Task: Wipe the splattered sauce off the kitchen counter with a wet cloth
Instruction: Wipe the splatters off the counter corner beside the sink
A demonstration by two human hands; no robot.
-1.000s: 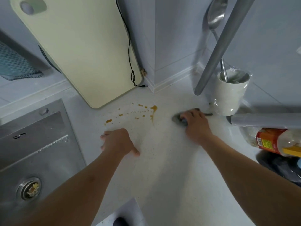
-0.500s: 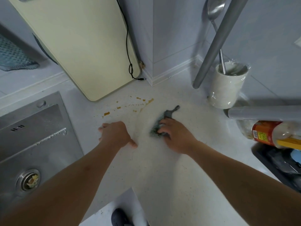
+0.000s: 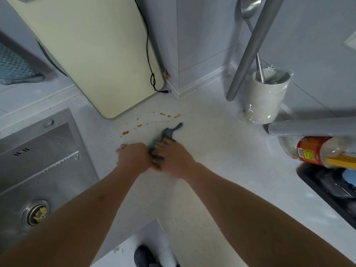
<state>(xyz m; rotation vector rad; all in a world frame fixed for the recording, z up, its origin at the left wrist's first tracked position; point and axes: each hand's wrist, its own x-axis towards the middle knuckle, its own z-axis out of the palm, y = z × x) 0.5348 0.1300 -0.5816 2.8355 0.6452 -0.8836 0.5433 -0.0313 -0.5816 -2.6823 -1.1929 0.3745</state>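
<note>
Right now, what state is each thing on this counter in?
cloth: bunched, under the right hand
sauce: brown spots not yet wiped
right hand: pressing the cloth
left hand: curled, resting on the counter
cutting board: leaning against the wall
cup: upright, plastic-wrapped, holding a ladle
sink: scraps in drain
</note>
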